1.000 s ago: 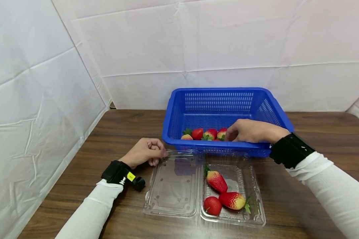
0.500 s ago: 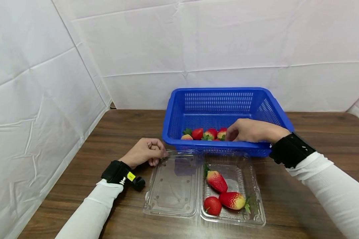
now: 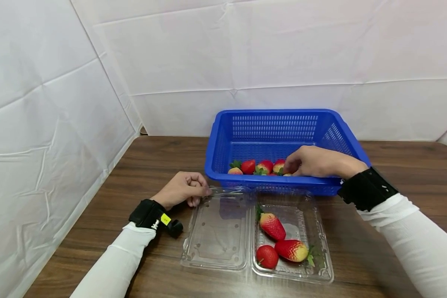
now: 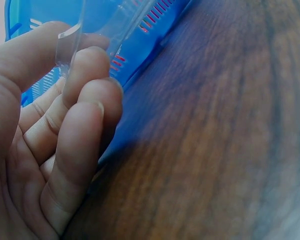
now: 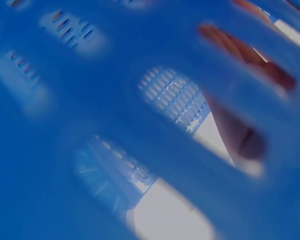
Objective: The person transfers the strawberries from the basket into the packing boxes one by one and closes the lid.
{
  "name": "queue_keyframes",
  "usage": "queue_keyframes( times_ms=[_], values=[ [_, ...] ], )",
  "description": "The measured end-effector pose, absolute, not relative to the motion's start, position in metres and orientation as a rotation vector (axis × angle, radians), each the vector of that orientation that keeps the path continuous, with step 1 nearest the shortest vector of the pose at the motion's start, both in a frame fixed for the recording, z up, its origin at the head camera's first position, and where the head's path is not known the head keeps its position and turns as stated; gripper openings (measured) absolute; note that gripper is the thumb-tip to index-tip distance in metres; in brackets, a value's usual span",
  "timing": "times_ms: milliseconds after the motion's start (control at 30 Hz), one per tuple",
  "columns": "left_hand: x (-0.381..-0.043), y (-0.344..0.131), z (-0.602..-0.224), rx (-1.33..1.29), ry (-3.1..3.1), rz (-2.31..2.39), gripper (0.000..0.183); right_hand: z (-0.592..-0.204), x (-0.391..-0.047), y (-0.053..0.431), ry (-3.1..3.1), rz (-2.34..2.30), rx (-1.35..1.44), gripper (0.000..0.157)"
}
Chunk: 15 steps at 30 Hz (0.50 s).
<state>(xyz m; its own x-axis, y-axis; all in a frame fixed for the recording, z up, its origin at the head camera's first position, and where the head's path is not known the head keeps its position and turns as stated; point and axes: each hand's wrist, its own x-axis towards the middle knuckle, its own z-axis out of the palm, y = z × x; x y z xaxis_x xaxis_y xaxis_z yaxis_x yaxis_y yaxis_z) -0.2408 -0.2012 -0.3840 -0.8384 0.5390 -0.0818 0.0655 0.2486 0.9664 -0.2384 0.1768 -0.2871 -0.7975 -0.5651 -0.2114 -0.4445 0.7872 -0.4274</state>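
My left hand (image 3: 184,190) pinches the far left corner of a clear plastic clamshell's lid (image 3: 217,236) between thumb and fingers. In the left wrist view, the clear lid edge (image 4: 70,47) runs between the thumb and the curled fingers. The clamshell's tray (image 3: 301,219), lying open to the right, holds three strawberries (image 3: 272,226). My right hand (image 3: 316,161) reaches over the near rim of a blue basket (image 3: 279,124), fingers bent down beside strawberries (image 3: 264,166). A pale bit (image 3: 287,174) shows under its fingertips. I cannot tell whether they grip it.
The basket stands just behind the clamshell, near the white cloth backdrop (image 3: 171,54). Its slotted blue wall (image 5: 100,110) fills the right wrist view, with fingers (image 5: 240,50) visible through the slots. Dark wood tabletop (image 3: 152,161) extends to both sides.
The head view has shifted slightly. At the right hand's fingertips a pale bit now shows in the basket, and the hand has lifted a little. The left hand keeps its hold on the lid.
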Motion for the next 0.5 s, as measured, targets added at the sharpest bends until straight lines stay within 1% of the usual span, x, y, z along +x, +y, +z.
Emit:
queue_keyframes(
  times_ms=[267,500],
  values=[
    [-0.2407,-0.2003,-0.3838,0.559,2.133,1.616,0.023,-0.2866,-0.2367,0.1782,2.682,-0.530,-0.806,0.016],
    [-0.2406,-0.2008,-0.3840,0.563,2.138,1.612,0.023,-0.2861,-0.2362,0.1775,2.748,-0.518,-0.775,0.016]
  ],
)
